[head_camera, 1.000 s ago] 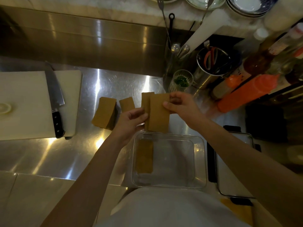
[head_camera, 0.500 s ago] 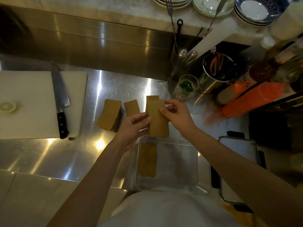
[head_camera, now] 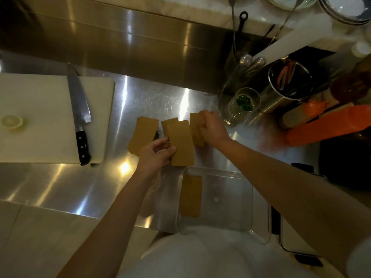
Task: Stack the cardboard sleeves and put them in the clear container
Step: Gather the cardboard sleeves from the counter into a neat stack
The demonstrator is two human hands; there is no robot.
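My left hand (head_camera: 155, 154) grips a flat brown cardboard sleeve (head_camera: 181, 144) by its left edge, just above the far rim of the clear container (head_camera: 251, 199). One sleeve (head_camera: 190, 196) lies flat inside the container at its left side. My right hand (head_camera: 213, 129) is closed over another sleeve (head_camera: 195, 127) resting on the steel counter. Two more sleeves lie on the counter: one on the left (head_camera: 143, 134) and one partly hidden behind the held sleeve (head_camera: 168, 122).
A white cutting board (head_camera: 40, 121) with a knife (head_camera: 79, 115) and a lemon slice (head_camera: 12, 122) lies at the left. A glass with herbs (head_camera: 242, 104), a metal utensil pot (head_camera: 289, 85), orange squeeze bottles (head_camera: 329, 124) and a container lid (head_camera: 301, 245) crowd the right.
My right hand let go of the sleeve held between both hands and moved back to the sleeve on the counter. My left hand now holds that sleeve alone, shifted slightly left.
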